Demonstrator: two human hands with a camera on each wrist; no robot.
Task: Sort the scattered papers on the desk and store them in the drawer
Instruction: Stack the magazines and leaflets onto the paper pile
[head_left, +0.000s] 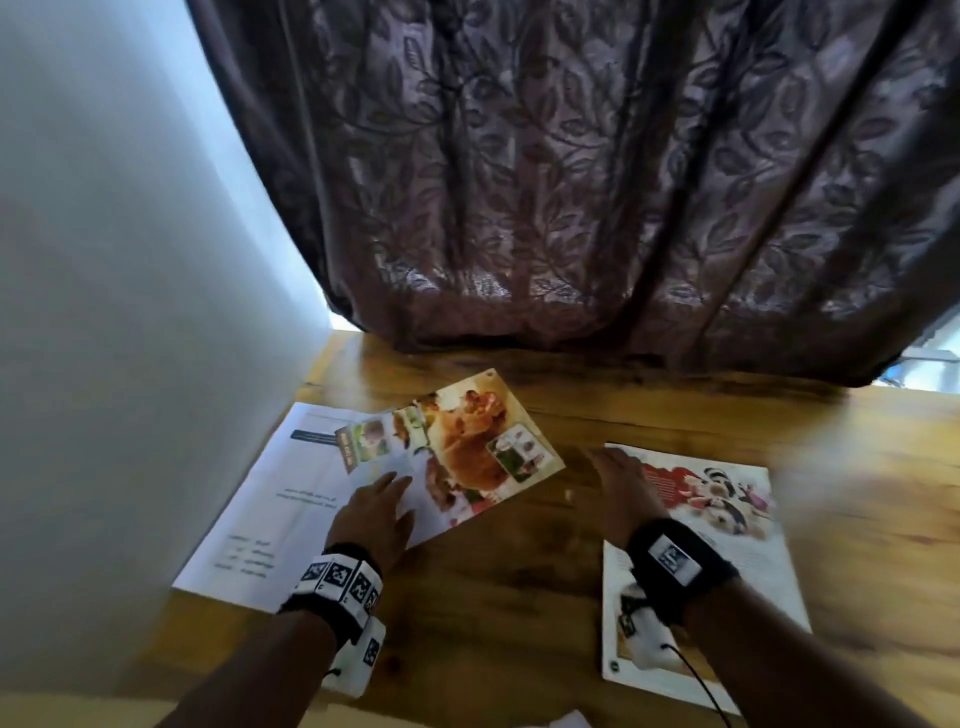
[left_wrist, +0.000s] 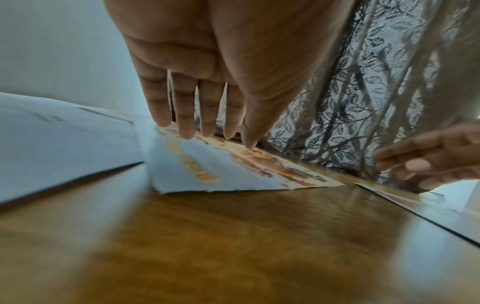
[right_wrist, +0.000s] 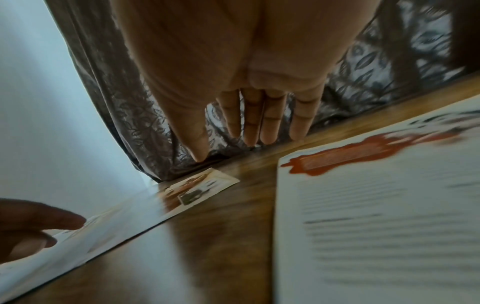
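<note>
The left hand (head_left: 375, 514), fingers straight, rests on the food leaflet (head_left: 467, 457) overlapping a white sheet (head_left: 260, 499) on the table (head_left: 519, 597); the right hand (head_left: 621, 488), fingers spread, hovers beside a magazine (head_left: 727, 530)

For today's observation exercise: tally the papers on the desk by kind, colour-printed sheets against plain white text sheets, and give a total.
Colour-printed sheets: 2, the food-photo sheet under the left hand and the red-illustrated sheet beneath the right hand.
Plain white text sheets: 1, the white document beside the wall.
Total: 3 papers.
</note>
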